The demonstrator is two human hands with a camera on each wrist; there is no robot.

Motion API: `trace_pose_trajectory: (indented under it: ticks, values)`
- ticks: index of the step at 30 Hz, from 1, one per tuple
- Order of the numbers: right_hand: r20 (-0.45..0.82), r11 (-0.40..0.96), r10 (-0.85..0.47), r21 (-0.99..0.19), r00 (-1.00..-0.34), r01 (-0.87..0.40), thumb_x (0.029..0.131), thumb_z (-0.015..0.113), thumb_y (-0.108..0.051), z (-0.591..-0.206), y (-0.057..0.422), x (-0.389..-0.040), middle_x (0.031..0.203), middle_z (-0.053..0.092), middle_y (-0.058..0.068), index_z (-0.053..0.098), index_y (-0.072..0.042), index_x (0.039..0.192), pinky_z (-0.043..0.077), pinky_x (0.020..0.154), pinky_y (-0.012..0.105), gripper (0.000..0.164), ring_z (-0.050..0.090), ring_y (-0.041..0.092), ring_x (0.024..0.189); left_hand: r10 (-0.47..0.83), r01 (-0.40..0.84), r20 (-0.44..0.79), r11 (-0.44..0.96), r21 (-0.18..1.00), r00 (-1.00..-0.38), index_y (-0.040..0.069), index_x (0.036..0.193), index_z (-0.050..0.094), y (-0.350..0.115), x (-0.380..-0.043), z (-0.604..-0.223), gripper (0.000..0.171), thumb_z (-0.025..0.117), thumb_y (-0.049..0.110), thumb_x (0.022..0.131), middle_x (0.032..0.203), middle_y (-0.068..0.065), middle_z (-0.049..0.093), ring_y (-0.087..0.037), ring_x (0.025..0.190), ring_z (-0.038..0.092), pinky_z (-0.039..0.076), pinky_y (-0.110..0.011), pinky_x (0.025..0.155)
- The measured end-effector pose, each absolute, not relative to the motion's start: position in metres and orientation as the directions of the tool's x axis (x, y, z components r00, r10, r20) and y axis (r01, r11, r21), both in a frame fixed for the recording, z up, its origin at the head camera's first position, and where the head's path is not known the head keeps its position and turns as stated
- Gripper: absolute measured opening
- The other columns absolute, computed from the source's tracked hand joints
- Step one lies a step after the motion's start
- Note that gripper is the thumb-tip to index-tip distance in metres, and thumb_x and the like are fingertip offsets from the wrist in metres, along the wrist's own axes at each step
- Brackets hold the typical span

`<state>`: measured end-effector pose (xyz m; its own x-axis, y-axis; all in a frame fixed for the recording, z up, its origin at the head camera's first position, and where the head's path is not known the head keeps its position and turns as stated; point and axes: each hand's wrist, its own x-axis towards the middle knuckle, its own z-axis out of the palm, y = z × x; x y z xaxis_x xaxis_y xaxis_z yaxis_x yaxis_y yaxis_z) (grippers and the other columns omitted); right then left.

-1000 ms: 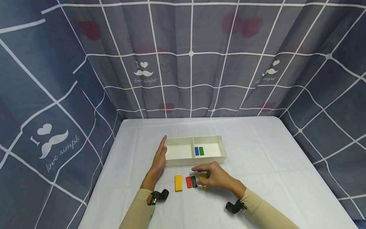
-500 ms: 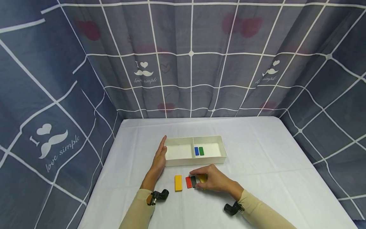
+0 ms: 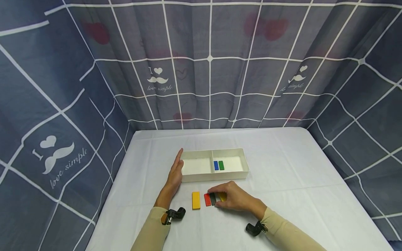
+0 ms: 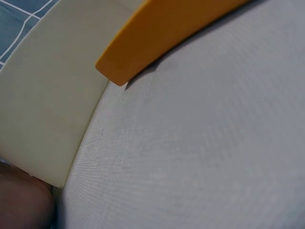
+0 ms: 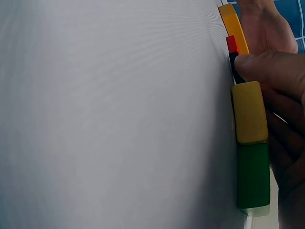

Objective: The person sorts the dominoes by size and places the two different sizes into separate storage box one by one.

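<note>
My left hand (image 3: pixel 175 174) rests with straight fingers against the left end of a cream two-compartment box (image 3: pixel 201 177). Over a small black block (image 3: pixel 213 199), the thumb and index finger of my right hand (image 3: pixel 238 197) pinch its two ends. A small red block (image 3: pixel 207 199) lies directly left of the black one. Beneath my right palm sits a yellow block (image 5: pixel 250 112), partly covered in the head view. Beside that, a green block with a pale end (image 5: pixel 253 176) shows in the right wrist view, hidden from the head camera.
Another yellow block (image 3: pixel 196 200) lies on the white tablecloth (image 3: pixel 282 167), left of the red one. Inside the box's right compartment are a blue block (image 3: pixel 216 165) and a green block (image 3: pixel 221 165). Grid-patterned curtains (image 3: pixel 194 76) enclose the back and sides.
My right hand has moved slightly left and down from over the right-hand yellow block, its thumb and finger coming to the black block. The left hand and box stay put.
</note>
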<state>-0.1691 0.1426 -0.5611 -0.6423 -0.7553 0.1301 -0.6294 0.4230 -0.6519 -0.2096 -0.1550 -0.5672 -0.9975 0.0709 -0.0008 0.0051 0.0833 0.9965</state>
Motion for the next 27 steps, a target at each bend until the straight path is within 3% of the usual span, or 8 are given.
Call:
trace_pose_trajectory:
  ticks: [19,24,27]
  values:
    - [0.154,0.418,-0.743,-0.653,-0.651,-0.632,0.09,0.089,-0.011,-0.552,0.144,-0.169,0.13,0.079,-0.012,0.079,-0.018,0.135,0.061,0.1,0.026,0.047,0.071,0.003,0.116,0.072,0.005,0.0,0.075,0.997,-0.997,0.038,0.177,0.018,-0.156,-0.211,-0.568,0.056,0.024,0.03,0.122,0.186,0.003,0.007,-0.028,0.172,0.001,0.0,-0.059,0.139]
    - [0.185,0.404,-0.731,-0.657,-0.656,-0.636,0.088,0.09,-0.008,-0.545,0.146,-0.171,0.13,0.08,-0.005,0.079,-0.012,0.134,0.064,0.093,0.028,0.048,0.074,0.008,0.109,0.073,0.008,0.002,0.076,0.997,-0.997,0.037,0.177,0.018,-0.156,-0.211,-0.568,0.056,0.024,0.03,0.121,0.186,0.002,0.007,-0.029,0.173,0.001,-0.001,-0.061,0.139]
    - [0.202,0.397,-0.731,-0.651,-0.652,-0.647,0.088,0.091,-0.007,-0.54,0.148,-0.173,0.13,0.081,-0.002,0.079,-0.009,0.134,0.065,0.096,0.033,0.048,0.076,0.012,0.113,0.07,0.006,0.0,0.079,0.997,-0.998,0.036,0.177,0.018,-0.156,-0.211,-0.568,0.056,0.024,0.03,0.122,0.186,0.001,0.007,-0.029,0.172,0.001,0.0,-0.061,0.138]
